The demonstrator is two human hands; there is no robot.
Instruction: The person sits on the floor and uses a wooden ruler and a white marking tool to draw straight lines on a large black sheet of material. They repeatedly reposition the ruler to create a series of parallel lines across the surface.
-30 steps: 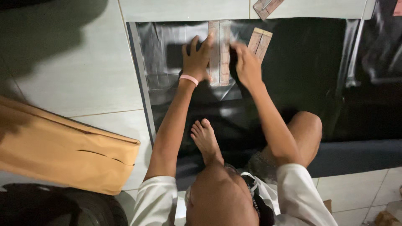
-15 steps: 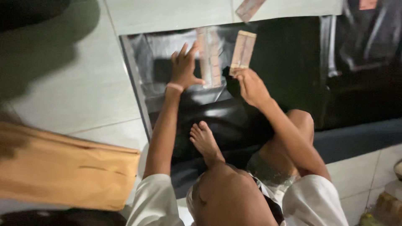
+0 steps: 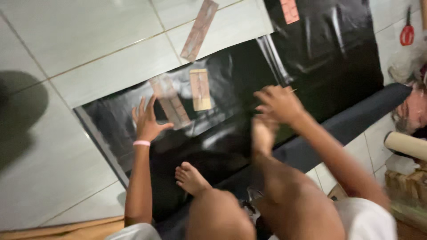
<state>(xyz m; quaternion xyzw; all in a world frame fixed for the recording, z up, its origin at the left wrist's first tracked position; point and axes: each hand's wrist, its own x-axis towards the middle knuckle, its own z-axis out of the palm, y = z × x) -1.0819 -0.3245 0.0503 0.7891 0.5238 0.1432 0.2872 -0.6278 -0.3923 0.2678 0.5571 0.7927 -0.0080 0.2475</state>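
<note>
A black plastic sheet (image 3: pixel 222 146) lies spread on the pale tiled floor. My left hand (image 3: pixel 146 122), with a pink band at the wrist, rests flat on it with fingers spread, its thumb by a long tan strip (image 3: pixel 169 102). A shorter tan strip (image 3: pixel 200 89) lies just right of that one. My right hand (image 3: pixel 278 104) hovers over the sheet further right with fingers curled. A thin pale sliver shows at its fingertips, too blurred to identify. My bare feet (image 3: pixel 191 178) rest on the sheet below the hands.
Another tan strip (image 3: pixel 200 29) lies on the tiles beyond the sheet, and a pink strip (image 3: pixel 290 10) on the sheet's far part. Red scissors (image 3: pixel 407 31) lie at the upper right. A cream roll (image 3: pixel 404 144) and clutter sit at the right edge; brown cardboard (image 3: pixel 66 226) at the bottom left.
My right hand has left the tan strips and moved off to the right. My left hand stays flat on the sheet beside the long strip. The view has swung and tilted.
</note>
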